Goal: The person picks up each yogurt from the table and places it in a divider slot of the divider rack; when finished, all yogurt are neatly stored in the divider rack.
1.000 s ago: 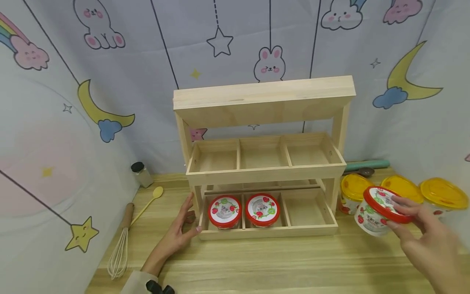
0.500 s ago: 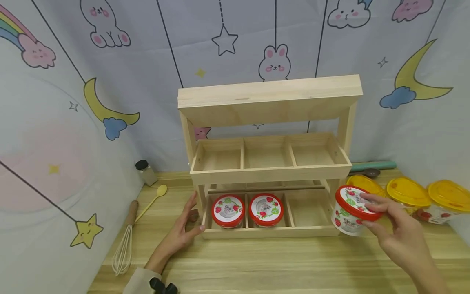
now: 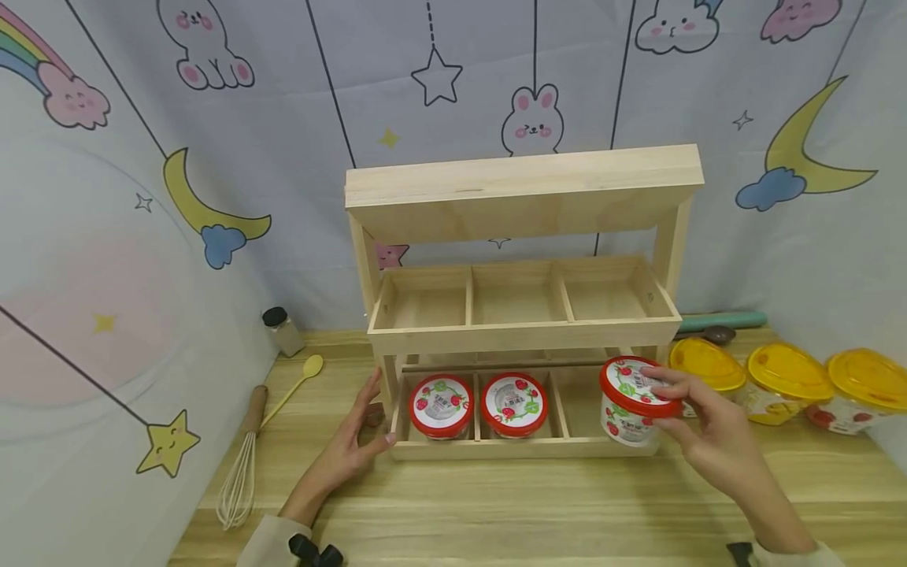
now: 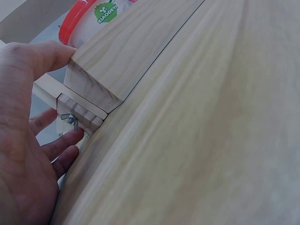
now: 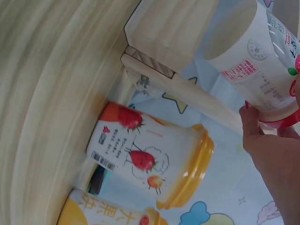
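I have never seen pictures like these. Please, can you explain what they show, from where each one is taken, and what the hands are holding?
A person wears three cameras: one on the head and one on each wrist. The head view looks down at a wooden table with a wooden shelf rack. Two red-lidded cups sit in its bottom tray. The right hand holds a third red-lidded cup at the tray's right end. The left hand rests against the rack's left corner. Yellow-lidded cups stand to the right; a whisk and a yellow spoon lie to the left. The wrist views show these hands close up.
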`<act>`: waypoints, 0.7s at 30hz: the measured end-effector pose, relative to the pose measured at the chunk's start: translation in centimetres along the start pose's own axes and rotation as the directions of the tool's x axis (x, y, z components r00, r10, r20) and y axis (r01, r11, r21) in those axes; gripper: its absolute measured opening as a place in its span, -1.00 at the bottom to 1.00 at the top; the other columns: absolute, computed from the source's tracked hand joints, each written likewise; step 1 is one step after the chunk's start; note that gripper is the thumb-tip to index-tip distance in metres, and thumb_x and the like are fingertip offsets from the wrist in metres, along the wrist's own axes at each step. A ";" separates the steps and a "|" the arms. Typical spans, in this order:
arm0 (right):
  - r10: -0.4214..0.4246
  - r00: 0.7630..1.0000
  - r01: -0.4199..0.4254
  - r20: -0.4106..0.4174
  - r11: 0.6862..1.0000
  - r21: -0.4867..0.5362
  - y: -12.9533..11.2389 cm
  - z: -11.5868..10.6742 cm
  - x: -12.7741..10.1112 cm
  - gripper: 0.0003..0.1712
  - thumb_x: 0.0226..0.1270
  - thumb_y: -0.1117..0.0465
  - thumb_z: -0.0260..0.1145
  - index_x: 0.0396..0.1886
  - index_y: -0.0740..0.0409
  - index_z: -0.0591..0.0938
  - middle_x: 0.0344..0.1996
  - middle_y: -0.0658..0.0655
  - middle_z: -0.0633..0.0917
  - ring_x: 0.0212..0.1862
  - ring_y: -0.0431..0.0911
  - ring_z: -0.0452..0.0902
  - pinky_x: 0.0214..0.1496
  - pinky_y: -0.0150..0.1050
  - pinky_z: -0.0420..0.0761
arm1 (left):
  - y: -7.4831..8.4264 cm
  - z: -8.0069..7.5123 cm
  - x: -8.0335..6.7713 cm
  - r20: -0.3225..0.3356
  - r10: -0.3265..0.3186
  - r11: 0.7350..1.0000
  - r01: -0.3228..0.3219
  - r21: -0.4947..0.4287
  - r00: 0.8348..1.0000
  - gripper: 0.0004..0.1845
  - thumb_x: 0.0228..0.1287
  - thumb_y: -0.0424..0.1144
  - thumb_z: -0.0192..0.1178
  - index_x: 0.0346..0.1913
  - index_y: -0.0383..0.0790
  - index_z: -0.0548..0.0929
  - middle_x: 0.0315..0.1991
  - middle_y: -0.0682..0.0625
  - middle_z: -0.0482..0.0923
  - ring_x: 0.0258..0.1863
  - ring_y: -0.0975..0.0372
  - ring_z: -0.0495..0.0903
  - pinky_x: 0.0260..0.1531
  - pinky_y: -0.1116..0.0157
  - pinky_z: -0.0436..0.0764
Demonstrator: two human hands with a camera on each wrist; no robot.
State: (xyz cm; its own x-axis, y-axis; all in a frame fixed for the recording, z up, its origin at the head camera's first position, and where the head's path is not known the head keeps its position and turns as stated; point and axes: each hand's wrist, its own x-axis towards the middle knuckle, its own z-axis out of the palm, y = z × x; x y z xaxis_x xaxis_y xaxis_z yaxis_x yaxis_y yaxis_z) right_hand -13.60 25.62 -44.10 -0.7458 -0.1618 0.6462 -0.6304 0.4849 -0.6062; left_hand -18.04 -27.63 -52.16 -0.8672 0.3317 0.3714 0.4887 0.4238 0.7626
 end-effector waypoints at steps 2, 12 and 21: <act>0.002 1.000 -0.002 0.006 1.000 0.003 0.3 0.4 0.2 -0.42 -0.05 0.81 0.46 -0.06 0.26 0.69 0.31 -0.19 0.72 0.32 -0.51 0.53 0.25 -0.69 0.50 | 0.1 0.0 0.0 0.003 -0.009 1.000 0.009 0.003 1.000 0.11 0.37 -0.35 0.40 0.79 0.00 -0.09 0.61 -0.39 0.23 0.37 0.10 0.57 0.33 0.14 0.57; 0.067 0.996 -0.063 0.054 0.995 -0.076 1.6 1.9 1.5 -0.54 0.08 0.66 0.52 -0.15 0.12 0.69 0.20 0.24 0.79 -0.03 -0.55 0.53 -0.10 -0.62 0.55 | 0.3 0.0 0.4 -0.003 0.010 1.000 -0.010 -0.003 1.000 0.10 0.38 -0.38 0.38 0.78 -0.03 -0.09 0.60 -0.40 0.25 0.37 0.00 0.58 0.33 0.10 0.58; 0.088 0.986 -0.085 0.139 0.996 -0.024 2.5 2.9 1.4 -0.52 0.05 0.67 0.52 -0.19 0.08 0.65 0.06 0.29 0.82 0.21 -0.64 0.44 0.19 -0.73 0.46 | 0.4 0.1 0.2 0.003 -0.020 1.000 0.020 -0.017 1.000 0.10 0.38 -0.36 0.39 0.79 0.01 -0.07 0.62 -0.37 0.23 0.37 -0.01 0.58 0.32 0.17 0.56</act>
State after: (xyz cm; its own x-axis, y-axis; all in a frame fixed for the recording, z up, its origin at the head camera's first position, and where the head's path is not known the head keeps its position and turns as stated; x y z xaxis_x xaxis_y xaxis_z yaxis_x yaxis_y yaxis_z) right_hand -16.82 24.11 -46.05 -0.8209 -0.2364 0.5199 -0.5592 0.5176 -0.6476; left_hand -17.94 -27.28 -51.84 -0.8764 0.3258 0.3548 0.4699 0.4162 0.7784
